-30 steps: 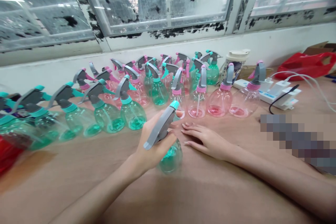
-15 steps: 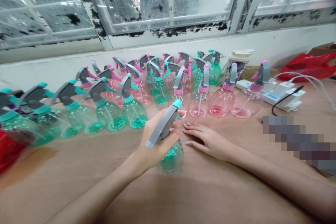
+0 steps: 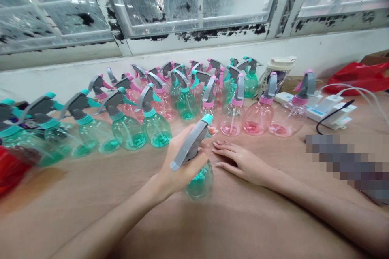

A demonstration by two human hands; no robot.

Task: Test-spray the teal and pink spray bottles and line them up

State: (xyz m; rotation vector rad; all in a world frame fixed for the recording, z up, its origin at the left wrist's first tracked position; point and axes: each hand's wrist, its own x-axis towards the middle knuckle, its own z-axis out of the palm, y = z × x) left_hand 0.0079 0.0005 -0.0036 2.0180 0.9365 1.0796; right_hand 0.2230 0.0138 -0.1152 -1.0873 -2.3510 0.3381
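My left hand (image 3: 178,166) is wrapped round the neck of a green spray bottle (image 3: 200,182) with a grey trigger head and turquoise nozzle. The bottle stands near the middle of the table, its nozzle pointing away from me. To its right, my right hand (image 3: 240,162) lies flat on the tabletop, fingers apart and holding nothing. Just beyond both hands is a row of spray bottles: green ones such as this green bottle (image 3: 157,131) on the left, and pink ones such as this pink bottle (image 3: 258,117) on the right.
Behind the front row stand several more green and pink bottles. At the right are a white lidded cup (image 3: 278,73), a white power strip (image 3: 330,113) with cables, and a red plastic bag (image 3: 358,77). Another red item (image 3: 12,170) lies at the left edge. A window wall closes the back.
The view has shifted very slightly. My left hand keeps its grip on the green spray bottle, and my right hand stays resting on the table.
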